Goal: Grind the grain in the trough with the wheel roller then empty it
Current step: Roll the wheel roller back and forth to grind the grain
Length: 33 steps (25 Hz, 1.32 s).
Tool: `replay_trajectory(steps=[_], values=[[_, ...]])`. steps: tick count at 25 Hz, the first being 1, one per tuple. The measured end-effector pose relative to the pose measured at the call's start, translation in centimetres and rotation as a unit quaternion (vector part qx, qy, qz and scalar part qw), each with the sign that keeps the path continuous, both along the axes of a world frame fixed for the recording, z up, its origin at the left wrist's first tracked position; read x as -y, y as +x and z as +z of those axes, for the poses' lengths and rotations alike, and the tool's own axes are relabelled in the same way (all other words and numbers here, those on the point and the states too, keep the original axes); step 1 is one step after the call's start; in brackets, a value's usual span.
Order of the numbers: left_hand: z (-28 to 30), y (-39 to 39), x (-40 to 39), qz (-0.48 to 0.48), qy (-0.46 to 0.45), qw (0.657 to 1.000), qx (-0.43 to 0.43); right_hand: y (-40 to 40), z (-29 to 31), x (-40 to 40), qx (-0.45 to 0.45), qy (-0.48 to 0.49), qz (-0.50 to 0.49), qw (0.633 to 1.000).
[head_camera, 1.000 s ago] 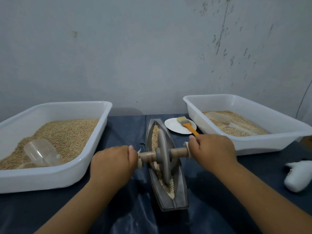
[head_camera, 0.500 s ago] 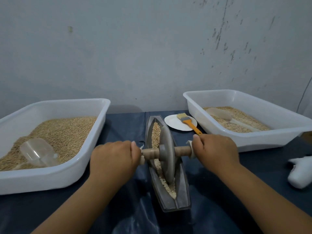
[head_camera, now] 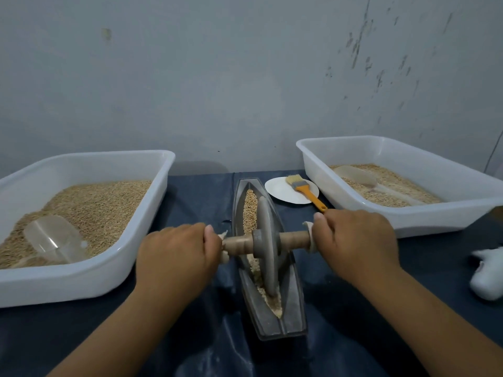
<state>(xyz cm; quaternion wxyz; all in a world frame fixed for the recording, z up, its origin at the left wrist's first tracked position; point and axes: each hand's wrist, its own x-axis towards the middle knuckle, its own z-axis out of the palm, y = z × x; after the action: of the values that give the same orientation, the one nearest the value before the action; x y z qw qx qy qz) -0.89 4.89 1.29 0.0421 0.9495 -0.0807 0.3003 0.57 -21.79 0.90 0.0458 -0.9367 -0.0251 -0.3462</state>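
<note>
Left hand (head_camera: 177, 257) and right hand (head_camera: 356, 240), fingers clamped on the wheel roller (head_camera: 266, 243) axle ends, crosswise to the trough (head_camera: 288, 317), whose long axis runs away from the person

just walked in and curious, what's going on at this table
A person is grinding grain in a boat-shaped trough. The left hand and right hand each grip an end of the wheel roller axle, the disc standing in the groove. Whole grain lies at the far end, crushed bits nearer. Nothing is emptied yet.
</note>
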Motion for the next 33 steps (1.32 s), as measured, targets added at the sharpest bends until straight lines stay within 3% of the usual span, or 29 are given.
replay_trajectory(steps=[3, 7, 9, 13, 17, 20, 22, 25, 28, 31, 33], values=[[-0.4, 2.3, -0.3, 0.023, 0.139, 0.990, -0.010, 2.1, 1.1, -1.3, -0.063, 0.005, -0.011, 0.998], [0.7, 3.1, 0.5, 0.067, 0.175, 0.979, -0.079, 4.7, 2.4, -2.5, -0.089, -0.004, -0.019, 0.996], [0.4, 2.1, 0.1, 0.052, 0.146, 0.985, -0.078, 3.8, 1.5, -1.8, -0.078, 0.020, -0.005, 0.997], [0.7, 0.2, 0.8, 0.010, -0.006, 1.000, 0.003, 0.2, -1.3, -0.2, -0.002, 0.053, 0.009, 0.999], [1.8, 2.0, 1.3, 0.029, 0.128, 0.991, -0.037, 2.2, -0.8, -0.6, -0.052, 0.033, -0.013, 0.998], [2.6, 2.6, 1.7, 0.058, 0.152, 0.983, -0.087, 3.9, 0.1, -1.2, -0.106, 0.065, -0.005, 0.992], [2.6, 1.8, 1.7, 0.054, 0.165, 0.982, -0.069, 3.2, -0.1, -0.9, -0.111, 0.084, 0.002, 0.990], [1.6, -0.3, 1.3, 0.014, 0.019, 1.000, -0.012, 0.1, -1.4, 0.1, -0.020, 0.059, 0.028, 0.998], [0.6, -0.1, 0.6, -0.020, -0.019, 0.999, 0.016, -0.9, -1.5, 0.4, 0.005, 0.008, 0.013, 1.000], [0.9, 2.3, 0.9, 0.020, 0.119, 0.992, -0.029, 1.5, 0.4, -1.0, -0.075, 0.008, -0.008, 0.997], [1.9, 2.8, 1.3, 0.041, 0.158, 0.984, -0.073, 2.9, 1.5, -1.8, -0.107, 0.026, -0.014, 0.994]])
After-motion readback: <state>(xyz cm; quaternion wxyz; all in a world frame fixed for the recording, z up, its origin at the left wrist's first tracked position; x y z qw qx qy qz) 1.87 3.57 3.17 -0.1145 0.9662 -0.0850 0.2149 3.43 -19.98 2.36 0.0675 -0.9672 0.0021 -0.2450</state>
